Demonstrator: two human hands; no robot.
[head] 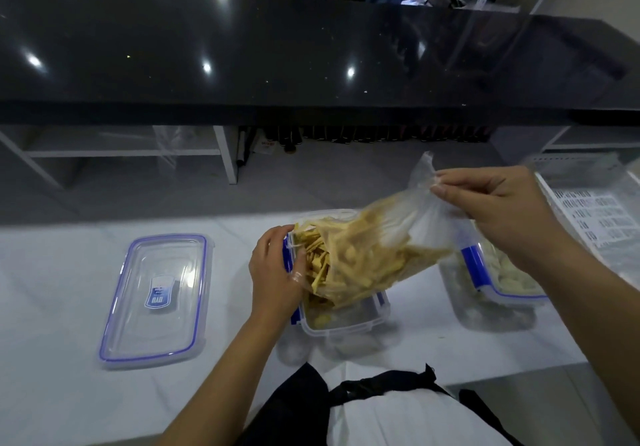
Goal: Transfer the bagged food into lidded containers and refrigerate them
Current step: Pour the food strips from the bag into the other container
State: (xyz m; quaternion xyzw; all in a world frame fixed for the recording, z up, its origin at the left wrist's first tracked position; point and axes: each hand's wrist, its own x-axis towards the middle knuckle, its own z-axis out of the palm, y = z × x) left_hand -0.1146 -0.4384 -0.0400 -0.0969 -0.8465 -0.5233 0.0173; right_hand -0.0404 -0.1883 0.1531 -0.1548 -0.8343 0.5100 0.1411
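Note:
A clear plastic bag [367, 251] full of yellow food strips lies tilted over an open clear container [346, 324] with blue clips, mouth pointing down-left into it. Some strips lie in the container. My left hand [277, 272] grips the bag's mouth at the container's left rim. My right hand [498, 206] pinches the bag's closed end and holds it raised at the right. The container's loose lid [156, 296], clear with a blue seal, lies flat on the white table to the left. A second container [498, 279] with pale food and a clipped lid stands at the right.
The white table [69, 393] runs to a front edge near my body. A black glossy counter [277, 57] overhangs the back. A white perforated basket [595, 217] sits at the far right. White shelf frames [221, 154] stand under the counter.

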